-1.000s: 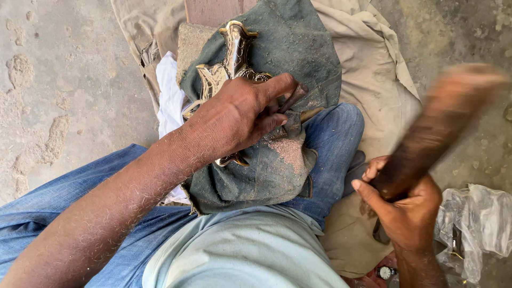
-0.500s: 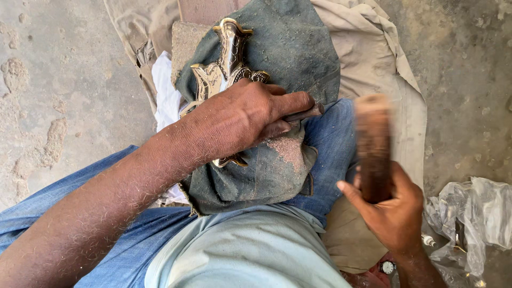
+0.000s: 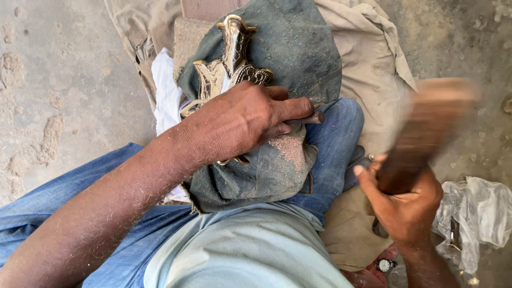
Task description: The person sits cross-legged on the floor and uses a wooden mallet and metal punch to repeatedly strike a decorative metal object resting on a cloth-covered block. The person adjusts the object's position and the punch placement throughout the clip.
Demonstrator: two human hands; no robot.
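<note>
A person's left hand presses down on an ornate brass piece, fingers curled around a thin metal tool, while the right hand grips a blurred wooden mallet raised beside it. The brass piece lies on a dusty grey-green cloth spread across the jeans-clad knee, with crumpled clear plastic on the concrete floor.
</note>
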